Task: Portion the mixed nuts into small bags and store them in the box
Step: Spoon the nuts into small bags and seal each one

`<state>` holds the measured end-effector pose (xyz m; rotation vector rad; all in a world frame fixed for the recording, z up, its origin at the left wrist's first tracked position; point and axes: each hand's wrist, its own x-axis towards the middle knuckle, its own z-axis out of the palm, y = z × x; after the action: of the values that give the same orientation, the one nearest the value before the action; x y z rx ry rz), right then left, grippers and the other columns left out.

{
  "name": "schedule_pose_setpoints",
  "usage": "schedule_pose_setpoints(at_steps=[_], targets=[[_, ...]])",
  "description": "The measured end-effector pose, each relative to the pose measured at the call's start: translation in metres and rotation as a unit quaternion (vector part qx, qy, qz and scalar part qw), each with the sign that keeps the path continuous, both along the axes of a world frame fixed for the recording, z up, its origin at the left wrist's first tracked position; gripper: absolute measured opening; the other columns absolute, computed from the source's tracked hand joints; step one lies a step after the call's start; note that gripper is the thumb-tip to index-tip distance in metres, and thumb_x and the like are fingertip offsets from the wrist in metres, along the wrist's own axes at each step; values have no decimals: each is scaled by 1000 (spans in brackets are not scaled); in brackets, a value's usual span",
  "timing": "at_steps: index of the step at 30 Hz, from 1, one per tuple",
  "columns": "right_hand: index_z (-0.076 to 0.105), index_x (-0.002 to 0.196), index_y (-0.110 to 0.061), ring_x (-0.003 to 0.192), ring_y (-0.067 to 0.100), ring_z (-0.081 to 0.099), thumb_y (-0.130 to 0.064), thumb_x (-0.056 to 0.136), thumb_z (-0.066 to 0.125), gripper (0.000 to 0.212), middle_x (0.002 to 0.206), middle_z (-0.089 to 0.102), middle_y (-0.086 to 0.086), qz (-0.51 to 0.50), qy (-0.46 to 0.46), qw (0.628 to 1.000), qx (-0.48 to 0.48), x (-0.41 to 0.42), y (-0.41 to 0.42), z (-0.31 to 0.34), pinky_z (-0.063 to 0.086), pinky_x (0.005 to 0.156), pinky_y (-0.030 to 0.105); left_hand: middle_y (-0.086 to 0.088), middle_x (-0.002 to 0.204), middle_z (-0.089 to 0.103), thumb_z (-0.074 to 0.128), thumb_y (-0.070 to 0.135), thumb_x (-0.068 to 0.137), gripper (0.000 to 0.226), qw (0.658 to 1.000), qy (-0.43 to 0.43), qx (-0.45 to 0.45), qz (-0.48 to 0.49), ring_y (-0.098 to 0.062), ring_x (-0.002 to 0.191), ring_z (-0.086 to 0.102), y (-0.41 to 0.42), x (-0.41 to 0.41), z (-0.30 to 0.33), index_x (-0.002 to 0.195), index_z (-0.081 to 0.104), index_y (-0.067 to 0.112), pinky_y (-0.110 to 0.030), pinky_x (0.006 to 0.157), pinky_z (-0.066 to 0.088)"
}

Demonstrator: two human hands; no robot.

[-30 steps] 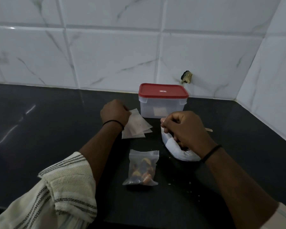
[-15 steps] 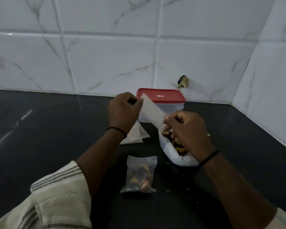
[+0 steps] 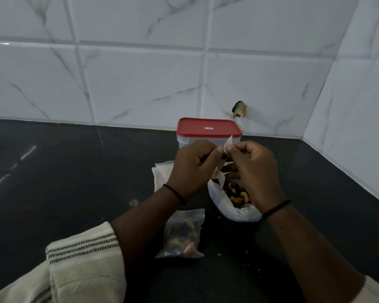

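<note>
Head view, right hand [image 3: 253, 171] now joins left hand [image 3: 194, 169], pinching empty bag [image 3: 227, 145] (raised higher)

The box [image 3: 208, 134] stands at the back of the dark counter against the tiled wall, a clear plastic tub with its red lid pressed on. Just in front of the box, 1 small empty bag [image 3: 224, 165] hangs upright off the counter, pinched at its top edge. Below it, a little nearer than the box, sits the white supply bag [image 3: 232, 206], its mouth rolled open on cashews and dark mixed nuts [image 3: 236, 194]. To the left of that lie flat spare bags [image 3: 161, 176]. Nearest of all, well in front of the box, 1 filled bag [image 3: 183, 235] lies flat.
</note>
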<state>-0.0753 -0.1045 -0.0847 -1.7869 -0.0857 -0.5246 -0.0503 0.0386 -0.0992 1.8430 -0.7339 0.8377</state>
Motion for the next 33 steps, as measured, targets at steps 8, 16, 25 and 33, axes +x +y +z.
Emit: schedule_pose_setpoints(at_steps=[8,16,25,33], targets=[[73,97,-19,72,6,70,-21,93,67,8,82,74,-6,-52,-137,983,-110,2,-2,-3,61,67,32,5,77,61,70,23,87,16,998,55,-32,11,-6,68,58,2,-1,5,92,59,12,-14,62,49],[75,98,-16,75,-4,65,-13,90,70,10,85,73,-8,-39,-198,955,-215,3,-1,-7,50,70,6,-3,69,59,58,26,95,19,995,75,64,26,-11,58,52,4,3,2,85,58,9,-26,54,45],[71,101,-18,75,9,65,-24,91,69,12,87,72,-4,-74,-166,933,-309,8,-3,-13,56,70,27,2,66,56,53,25,94,20,992,64,105,33,-12,59,50,4,6,-6,81,58,10,-22,54,40],[68,89,-22,67,10,61,-26,90,68,4,76,68,-7,-91,-159,920,-348,8,-3,-14,52,61,28,3,61,52,53,23,91,22,990,65,115,44,-13,55,47,4,7,-8,74,55,10,-25,52,39]])
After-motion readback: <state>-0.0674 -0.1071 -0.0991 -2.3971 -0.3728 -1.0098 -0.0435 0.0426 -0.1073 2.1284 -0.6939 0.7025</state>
